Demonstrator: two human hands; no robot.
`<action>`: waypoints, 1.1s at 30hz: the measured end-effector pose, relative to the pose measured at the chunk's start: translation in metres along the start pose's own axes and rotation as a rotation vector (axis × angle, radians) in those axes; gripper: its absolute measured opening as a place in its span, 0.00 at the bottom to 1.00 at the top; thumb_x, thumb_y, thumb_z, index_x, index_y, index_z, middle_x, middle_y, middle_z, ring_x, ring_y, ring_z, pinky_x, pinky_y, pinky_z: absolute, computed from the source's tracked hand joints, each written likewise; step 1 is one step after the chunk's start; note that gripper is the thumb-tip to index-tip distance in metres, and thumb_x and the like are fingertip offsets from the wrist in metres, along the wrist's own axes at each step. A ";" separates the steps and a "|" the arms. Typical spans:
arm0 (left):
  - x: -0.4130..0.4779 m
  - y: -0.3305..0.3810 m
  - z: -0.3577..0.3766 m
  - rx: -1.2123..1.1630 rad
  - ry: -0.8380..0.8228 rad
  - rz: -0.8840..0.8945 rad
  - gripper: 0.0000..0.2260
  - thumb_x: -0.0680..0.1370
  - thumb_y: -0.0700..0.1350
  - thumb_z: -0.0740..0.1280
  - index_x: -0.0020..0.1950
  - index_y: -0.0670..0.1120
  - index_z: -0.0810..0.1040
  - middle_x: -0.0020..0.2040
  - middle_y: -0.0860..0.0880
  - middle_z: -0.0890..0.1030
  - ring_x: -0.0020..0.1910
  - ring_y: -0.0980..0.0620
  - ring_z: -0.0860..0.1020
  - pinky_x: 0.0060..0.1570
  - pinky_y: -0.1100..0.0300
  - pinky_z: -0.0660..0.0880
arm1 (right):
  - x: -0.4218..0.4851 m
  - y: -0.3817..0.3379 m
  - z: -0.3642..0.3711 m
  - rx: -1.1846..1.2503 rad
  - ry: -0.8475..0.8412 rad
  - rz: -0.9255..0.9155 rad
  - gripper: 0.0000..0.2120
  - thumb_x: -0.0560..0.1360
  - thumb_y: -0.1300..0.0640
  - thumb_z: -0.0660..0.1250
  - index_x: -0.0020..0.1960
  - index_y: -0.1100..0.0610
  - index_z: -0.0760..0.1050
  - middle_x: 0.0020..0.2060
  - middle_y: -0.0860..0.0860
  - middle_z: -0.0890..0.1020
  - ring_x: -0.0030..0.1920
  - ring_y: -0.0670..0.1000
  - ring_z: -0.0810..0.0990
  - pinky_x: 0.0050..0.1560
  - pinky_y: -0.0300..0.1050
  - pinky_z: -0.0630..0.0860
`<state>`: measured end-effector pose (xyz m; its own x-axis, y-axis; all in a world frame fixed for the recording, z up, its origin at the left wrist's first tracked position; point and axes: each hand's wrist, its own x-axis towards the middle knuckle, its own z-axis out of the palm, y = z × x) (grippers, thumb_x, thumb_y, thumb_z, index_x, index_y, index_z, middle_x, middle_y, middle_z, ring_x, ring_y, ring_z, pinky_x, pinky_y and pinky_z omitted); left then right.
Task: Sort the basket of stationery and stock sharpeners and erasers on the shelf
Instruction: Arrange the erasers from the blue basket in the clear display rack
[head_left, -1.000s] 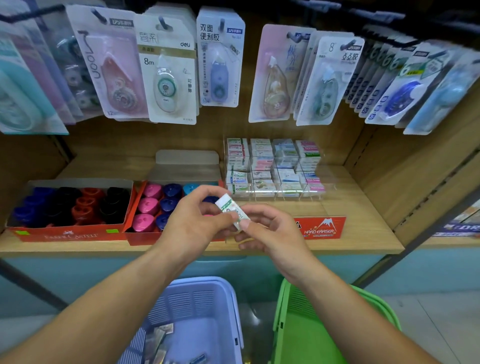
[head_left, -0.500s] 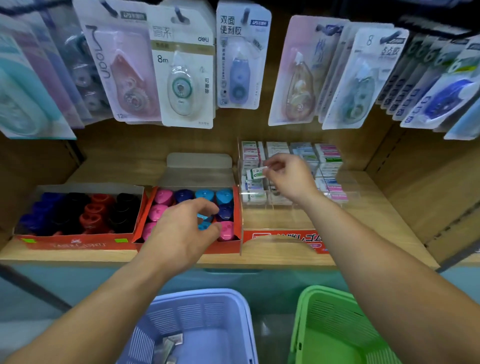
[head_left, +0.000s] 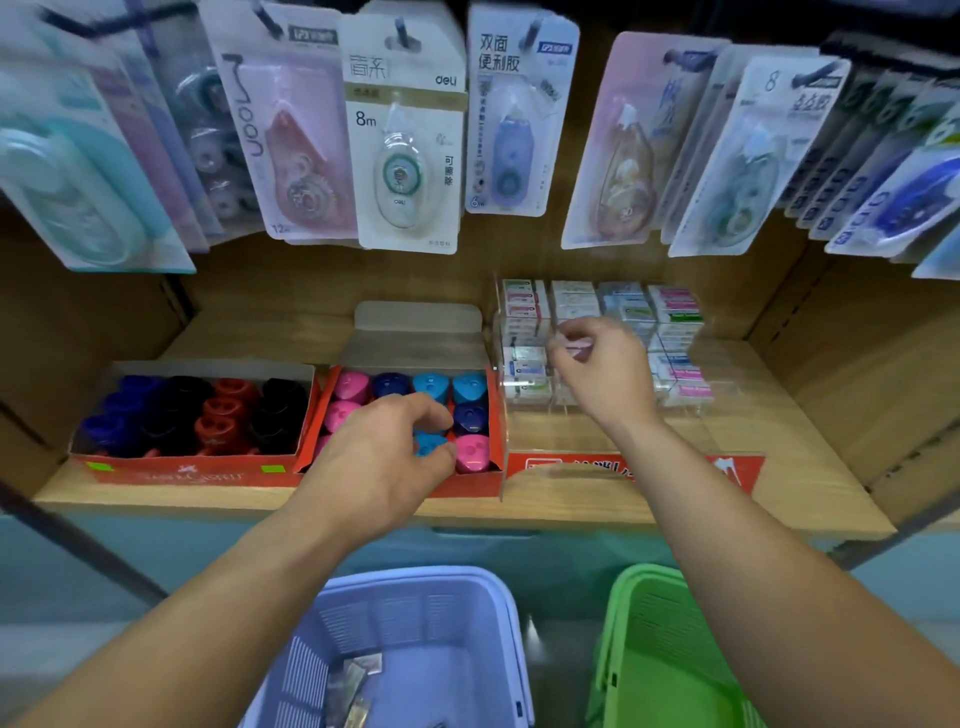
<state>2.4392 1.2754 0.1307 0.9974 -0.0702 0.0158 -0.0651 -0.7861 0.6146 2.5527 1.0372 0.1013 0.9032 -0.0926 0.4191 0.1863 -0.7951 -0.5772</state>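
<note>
Fingers (head_left: 431, 410) of the left hand (head_left: 374, 462) pinch a blue sharpener (head_left: 428, 444) in the red box (head_left: 467, 486) beneath. Press it level with its neighbours. Right fingers (head_left: 563, 358) curl at the eraser rack (head_left: 717, 389); whether they hold anything is unclear.

On the shelf (head_left: 779, 499) two boxes of sharpeners stand side by side, the left box (head_left: 182, 470) touching the middle box (head_left: 467, 486), with the eraser rack (head_left: 649, 467) just right of them and hanging packs (head_left: 405, 150) above, before the back wall. The left hand (head_left: 374, 462) lies over the middle box, fingers round a sharpener (head_left: 428, 444) in its front row; the right hand (head_left: 602, 369) is at the rack's stacked erasers (head_left: 675, 312). Below the shelf edge the left basket (head_left: 415, 582) stands beside the right basket (head_left: 639, 577)
</note>
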 end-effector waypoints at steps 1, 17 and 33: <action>-0.006 0.002 -0.002 0.023 -0.020 0.016 0.13 0.78 0.51 0.70 0.62 0.55 0.79 0.56 0.58 0.80 0.53 0.56 0.79 0.55 0.59 0.76 | -0.014 -0.004 -0.010 0.018 -0.001 0.012 0.12 0.78 0.48 0.69 0.59 0.52 0.82 0.56 0.48 0.82 0.45 0.44 0.81 0.50 0.45 0.79; -0.166 -0.126 0.103 0.149 -0.385 -0.154 0.15 0.77 0.46 0.72 0.63 0.47 0.78 0.58 0.49 0.82 0.49 0.51 0.78 0.50 0.64 0.69 | -0.322 0.017 0.040 0.103 -0.600 0.370 0.32 0.77 0.51 0.72 0.77 0.59 0.65 0.71 0.58 0.68 0.71 0.58 0.70 0.68 0.45 0.65; -0.177 -0.255 0.305 0.272 -0.577 -0.164 0.42 0.70 0.64 0.74 0.79 0.52 0.60 0.78 0.52 0.63 0.77 0.48 0.57 0.74 0.47 0.59 | -0.365 0.030 0.081 0.084 -0.497 0.491 0.36 0.79 0.56 0.67 0.81 0.52 0.52 0.75 0.54 0.66 0.69 0.57 0.71 0.64 0.45 0.67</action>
<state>2.2699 1.3008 -0.2697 0.8235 -0.1950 -0.5328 0.0052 -0.9365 0.3508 2.2603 1.0956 -0.1257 0.9565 -0.1286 -0.2620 -0.2773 -0.6807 -0.6780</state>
